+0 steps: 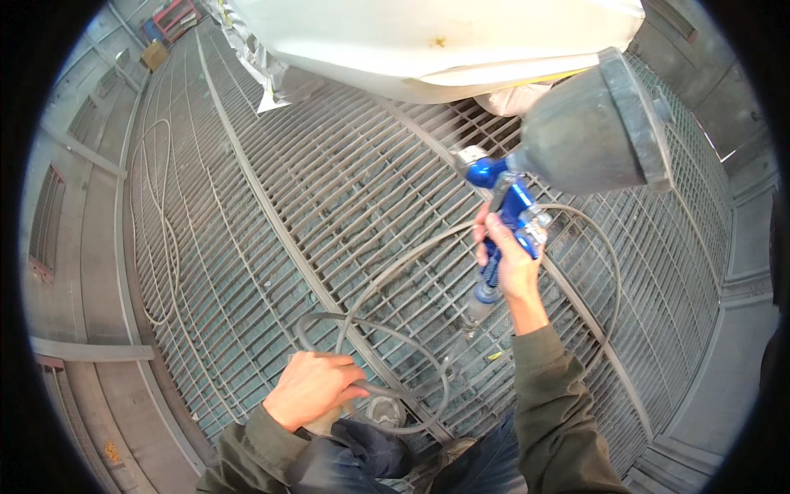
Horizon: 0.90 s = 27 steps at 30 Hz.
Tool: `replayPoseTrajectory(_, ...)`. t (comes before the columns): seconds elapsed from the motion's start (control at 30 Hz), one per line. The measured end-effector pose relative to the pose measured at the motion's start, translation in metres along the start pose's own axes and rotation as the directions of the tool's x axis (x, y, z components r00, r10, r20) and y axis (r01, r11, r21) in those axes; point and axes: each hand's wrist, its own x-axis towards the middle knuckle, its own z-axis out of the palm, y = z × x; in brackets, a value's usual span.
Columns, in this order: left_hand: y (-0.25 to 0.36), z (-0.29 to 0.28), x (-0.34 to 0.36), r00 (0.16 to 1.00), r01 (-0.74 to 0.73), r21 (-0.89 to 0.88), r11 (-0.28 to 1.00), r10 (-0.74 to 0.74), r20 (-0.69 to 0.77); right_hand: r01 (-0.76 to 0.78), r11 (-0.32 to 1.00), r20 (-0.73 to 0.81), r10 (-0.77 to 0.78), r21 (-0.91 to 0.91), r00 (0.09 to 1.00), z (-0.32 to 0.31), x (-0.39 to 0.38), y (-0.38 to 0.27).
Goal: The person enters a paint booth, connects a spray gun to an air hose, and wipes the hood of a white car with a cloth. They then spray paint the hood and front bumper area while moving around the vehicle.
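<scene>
My right hand (514, 267) is wrapped around the grip of a blue spray gun (518, 210), held up at the right of the middle. A large grey cup (576, 132) is attached to the gun and tilts toward the upper right. The metal fitting (471, 323) at the bottom of the grip shows no hose on it. Lower and to the left, my left hand (313, 387) is closed on a grey air hose (374, 284), which loops in front of my legs and passes behind the gun. The left fingertips are partly hidden.
Ahead stands a large white panel (436, 41) with masking film (251, 62) at its left. Metal grating (321, 165) forms the floor. Another stretch of hose (171, 239) lies along the left wall. A cardboard box (154, 55) and a red rack (174, 18) stand far left.
</scene>
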Motion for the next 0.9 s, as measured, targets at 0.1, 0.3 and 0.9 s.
replayPoseTrajectory(0.1,0.003,0.000,0.002,1.000,-0.011,-0.011,1.000,0.011,-0.022,0.039,0.995,-0.143,-0.052,-0.096,0.988,-0.016,0.000,-0.024)
replayPoseTrajectory(0.3,0.005,-0.003,0.008,0.997,-0.020,0.008,1.000,0.021,-0.072,0.215,0.909,-0.455,-0.370,-0.358,0.810,-0.041,0.002,-0.053)
replayPoseTrajectory(0.9,0.003,-0.018,0.002,0.986,-0.021,-0.099,0.995,0.005,-0.167,0.094,0.989,0.090,-0.084,-0.116,0.992,0.040,0.022,-0.066)
